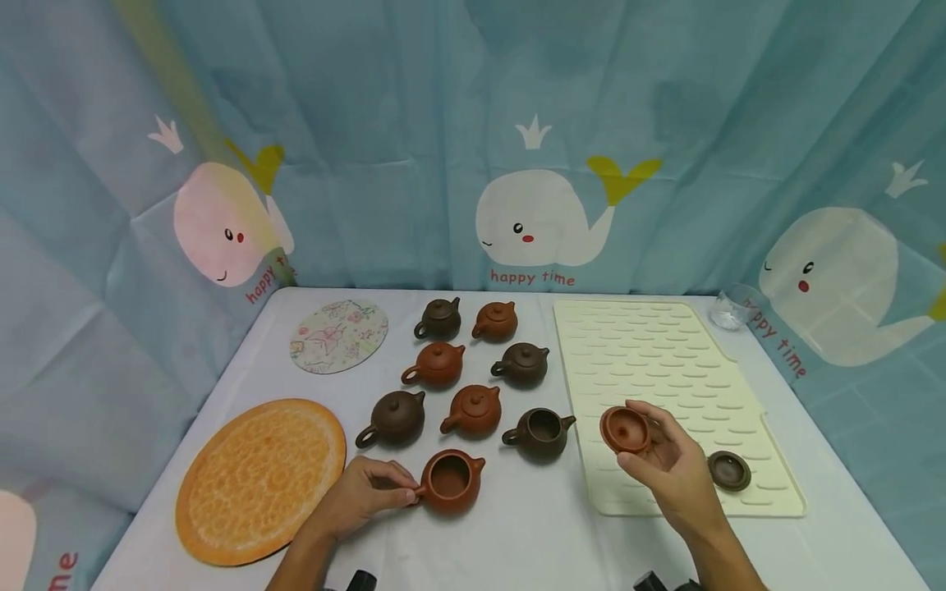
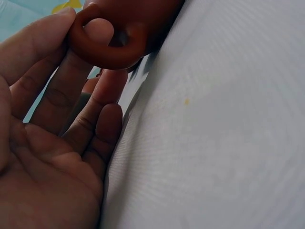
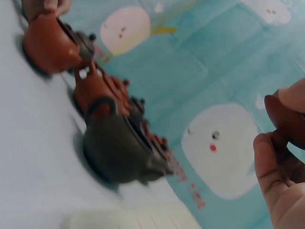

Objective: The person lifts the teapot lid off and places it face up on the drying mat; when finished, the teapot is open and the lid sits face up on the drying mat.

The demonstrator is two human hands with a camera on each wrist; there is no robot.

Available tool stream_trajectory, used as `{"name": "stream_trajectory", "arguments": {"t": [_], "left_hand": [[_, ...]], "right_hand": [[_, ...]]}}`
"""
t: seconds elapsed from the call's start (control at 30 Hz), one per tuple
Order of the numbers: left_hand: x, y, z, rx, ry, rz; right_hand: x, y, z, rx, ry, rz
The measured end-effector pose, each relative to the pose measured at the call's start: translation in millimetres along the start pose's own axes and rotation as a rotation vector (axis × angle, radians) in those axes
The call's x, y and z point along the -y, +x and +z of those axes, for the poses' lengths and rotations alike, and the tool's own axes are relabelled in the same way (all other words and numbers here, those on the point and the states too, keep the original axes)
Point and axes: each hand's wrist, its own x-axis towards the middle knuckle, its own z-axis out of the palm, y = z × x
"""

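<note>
Between thumb and fingers, my left hand (image 1: 358, 497) pinches the handle (image 2: 107, 58) of a reddish-brown clay teapot (image 1: 461, 499). That teapot has no lid on, and its round opening faces up on the white tablecloth. Over the left part of the cream mat, my right hand (image 1: 680, 472) holds a reddish-brown teapot lid (image 1: 623, 429) by its edge, its underside turned toward the head camera. A dark brown lid (image 1: 729, 471) lies on the mat beside the right wrist. Just behind the held teapot stands a dark teapot (image 1: 543, 450), also without a lid.
Several lidded teapots, dark (image 1: 399, 420) and reddish (image 1: 476, 410), stand in staggered rows behind. At left lie a round orange-brown mat (image 1: 262, 480) and a floral disc (image 1: 338, 336). The ridged cream mat (image 1: 636, 353) covers the right side, with a clear glass (image 1: 732, 308) beyond.
</note>
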Motion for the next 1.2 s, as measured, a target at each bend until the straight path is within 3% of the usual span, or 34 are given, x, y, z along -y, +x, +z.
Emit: {"name": "stream_trajectory", "arguments": {"t": [0.13,0.3,0.53,0.77,1.2], "left_hand": [[-1.4,0.2,-0.5,-0.007,0.021,-0.016],[-2.1,0.1,-1.0,-0.004,0.03,-0.017],[-3.1,0.2,-1.1,-0.01,0.042,-0.047],[-1.5,-0.7,-2.0,-0.021,0.052,-0.085],[1.3,0.3,-1.6,-0.022,0.054,-0.071]], "right_hand": [[-1,-10.1,-16,-0.062,-0.021,-0.045],[-4,-23.5,-32,-0.154,-0.065,-0.04],[-9,-36.4,-44,-0.299,-0.324,0.067],[-28,-42.2,-54,-0.306,-0.645,0.136],[-46,-41.2,-54,-0.3,-0.999,0.293]]}}
